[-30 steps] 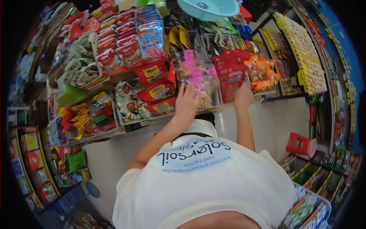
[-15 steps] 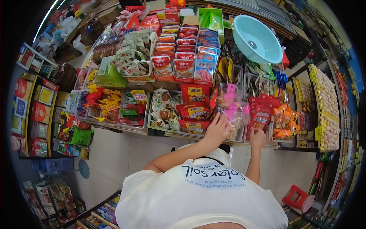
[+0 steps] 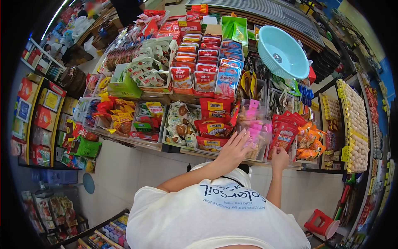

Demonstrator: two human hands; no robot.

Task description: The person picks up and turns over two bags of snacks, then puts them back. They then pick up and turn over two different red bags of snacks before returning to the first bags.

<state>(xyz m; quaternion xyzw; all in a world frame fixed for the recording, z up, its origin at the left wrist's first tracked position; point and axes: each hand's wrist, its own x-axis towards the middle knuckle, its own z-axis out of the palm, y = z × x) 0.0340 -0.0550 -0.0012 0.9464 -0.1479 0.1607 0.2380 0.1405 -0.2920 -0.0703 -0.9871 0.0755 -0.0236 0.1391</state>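
Reach little changed, with left hand (image 3: 233,152) open at clear bags (image 3: 259,132), apart from right hand (image 3: 280,159) pinching red pouch (image 3: 285,136), suggesting handling still under way at both.

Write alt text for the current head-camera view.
A person's left hand lies open by clear packs at a snack counter, while the right hand pinches the bottom of a red packet. A light-blue basin sits farther back.
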